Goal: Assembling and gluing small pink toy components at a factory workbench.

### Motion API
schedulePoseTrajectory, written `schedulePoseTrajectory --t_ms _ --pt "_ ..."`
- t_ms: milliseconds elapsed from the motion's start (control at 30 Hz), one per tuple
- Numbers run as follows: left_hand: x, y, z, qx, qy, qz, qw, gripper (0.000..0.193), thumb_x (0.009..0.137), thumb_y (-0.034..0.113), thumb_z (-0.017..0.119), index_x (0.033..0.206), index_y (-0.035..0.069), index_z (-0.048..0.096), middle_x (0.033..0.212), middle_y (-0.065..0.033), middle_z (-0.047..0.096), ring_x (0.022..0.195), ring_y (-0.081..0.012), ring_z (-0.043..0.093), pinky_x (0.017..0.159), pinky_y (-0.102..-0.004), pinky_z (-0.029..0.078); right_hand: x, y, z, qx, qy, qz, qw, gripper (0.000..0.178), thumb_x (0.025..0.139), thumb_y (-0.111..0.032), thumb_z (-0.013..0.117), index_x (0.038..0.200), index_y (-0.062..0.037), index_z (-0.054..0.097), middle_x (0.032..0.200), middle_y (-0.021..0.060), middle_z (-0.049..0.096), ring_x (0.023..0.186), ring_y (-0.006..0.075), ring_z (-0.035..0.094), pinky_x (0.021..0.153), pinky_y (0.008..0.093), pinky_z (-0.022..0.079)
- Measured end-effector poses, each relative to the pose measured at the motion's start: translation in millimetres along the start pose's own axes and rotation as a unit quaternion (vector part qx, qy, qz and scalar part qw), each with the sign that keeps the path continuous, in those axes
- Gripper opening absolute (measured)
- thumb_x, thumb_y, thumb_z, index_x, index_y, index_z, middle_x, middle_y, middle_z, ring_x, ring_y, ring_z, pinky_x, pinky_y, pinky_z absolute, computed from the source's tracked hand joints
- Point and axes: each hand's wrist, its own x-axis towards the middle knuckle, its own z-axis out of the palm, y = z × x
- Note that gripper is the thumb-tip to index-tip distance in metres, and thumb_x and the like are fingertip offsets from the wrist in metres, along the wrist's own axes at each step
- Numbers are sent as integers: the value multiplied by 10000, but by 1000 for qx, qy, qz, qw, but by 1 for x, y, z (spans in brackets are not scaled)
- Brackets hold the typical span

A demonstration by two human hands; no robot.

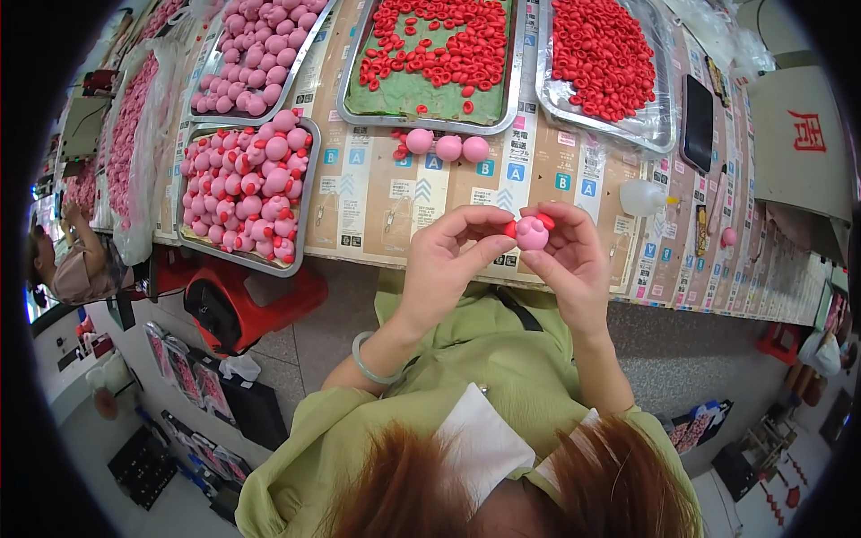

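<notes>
Above the table's near edge, a small round pink figure (532, 235) with red pieces on both sides sits between my two hands. My left hand (455, 257) pinches its left side, by the red piece (510, 229) there. On the other side, the fingertips of my right hand (574, 255) grip the figure by the other red piece (545, 221). Three pink balls (447, 147) lie in a row on the table beyond, with a few small red rings (400, 151) at their left end.
Red rings fill a green-lined tray (344, 99) and a clear-lined tray (659, 117) at the back. To the left, one tray (309, 193) holds pink balls with red parts, another (296, 85) plain ones. A phone (697, 124) and a small bottle (641, 197) lie right. A red stool (300, 294) stands below; another person (85, 260) sits far left.
</notes>
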Motion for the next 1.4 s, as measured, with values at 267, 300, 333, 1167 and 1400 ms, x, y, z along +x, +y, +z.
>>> schedulePoseTrajectory --t_ms 267,300,333,1167,1400 --pt "5 2 -6 54 -23 61 996 131 714 -21 591 845 -31 593 860 -68 580 769 -120 542 681 -222 428 0 -3 -1 25 -8 26 999 396 705 48 582 1064 34 417 1014 144 509 909 175 529 751 269 468" --pt "5 3 -6 69 -31 57 996 120 710 -25 592 829 -32 598 856 -73 581 765 -124 543 679 -223 427 -1 -3 -1 25 -8 27 999 396 705 48 582 1064 34 417 1014 144 509 909 175 529 751 269 468" --pt "5 3 -5 69 -31 56 996 120 710 -25 592 829 -32 598 856 -73 581 765 -124 543 679 -223 427 -2 -4 -2 39 6 52 998 384 706 45 582 1056 40 423 1002 142 513 900 173 533 740 267 473" --pt "-5 -12 7 -376 -191 -190 886 365 860 260 436 1100 -15 429 1050 -125 500 967 -178 487 870 -320 368 -3 -16 4 -292 13 -141 946 376 600 -58 695 936 16 544 891 129 564 763 207 550 682 280 446" --pt "-6 -13 5 -387 -183 -200 881 342 858 230 439 1079 -31 437 1020 -137 513 956 -190 494 867 -313 370 -5 -20 7 -291 8 -131 948 354 596 -46 692 912 16 545 858 115 567 749 193 552 661 274 448"
